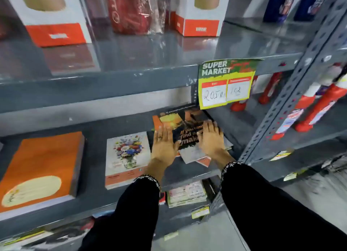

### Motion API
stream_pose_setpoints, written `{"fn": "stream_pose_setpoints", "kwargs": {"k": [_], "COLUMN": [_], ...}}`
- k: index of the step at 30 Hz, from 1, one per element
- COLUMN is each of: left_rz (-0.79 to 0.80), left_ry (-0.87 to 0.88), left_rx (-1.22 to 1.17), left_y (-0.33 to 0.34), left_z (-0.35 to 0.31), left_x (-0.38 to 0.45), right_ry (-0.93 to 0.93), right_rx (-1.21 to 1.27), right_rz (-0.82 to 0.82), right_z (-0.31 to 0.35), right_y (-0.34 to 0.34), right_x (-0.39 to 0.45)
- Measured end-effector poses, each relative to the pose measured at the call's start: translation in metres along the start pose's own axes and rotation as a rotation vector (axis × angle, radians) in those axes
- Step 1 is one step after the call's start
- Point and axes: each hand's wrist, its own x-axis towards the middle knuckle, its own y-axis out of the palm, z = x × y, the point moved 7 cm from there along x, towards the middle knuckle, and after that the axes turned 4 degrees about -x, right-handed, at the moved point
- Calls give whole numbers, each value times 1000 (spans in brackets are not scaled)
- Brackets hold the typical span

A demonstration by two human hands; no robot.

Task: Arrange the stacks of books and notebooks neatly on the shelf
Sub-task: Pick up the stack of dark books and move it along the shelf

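Note:
An untidy stack of notebooks [187, 132] lies on the grey shelf [97, 192], its top cover dark with orange lettering and lower ones fanned out askew. My left hand [164, 143] rests flat on the stack's left side. My right hand [211, 138] lies flat on its right side, fingers spread. Left of them sits a neat pile with a flower-vase cover [127, 158]. Further left stands a thick orange stack [41, 168].
A yellow and green price tag [225, 83] hangs from the shelf above. White and orange boxes [54, 15] stand on the upper shelf. A perforated upright post [293, 93] borders the right side, with red bottles [319, 108] beyond. More booklets [185, 194] lie on the lower shelf.

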Motion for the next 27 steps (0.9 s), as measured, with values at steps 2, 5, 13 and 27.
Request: {"fn": "stream_pose_setpoints", "kwargs": {"k": [2,5,13,27], "left_rz": [70,123,40,-151], "left_ry": [-75,-152,-241,-684], "left_rx": [-13,-39,-242,-920], "left_y": [11,24,24,0], "left_z": [0,0,-5,29], "left_x": [10,18,24,30], "right_ry": [134,305,394,563], "right_rx": [92,222,304,645], "right_rz": [56,182,242,-13], "right_z": [-13,-28,-43,-44], "right_y": [8,22,27,6], "right_x": [14,28,38,23]}}
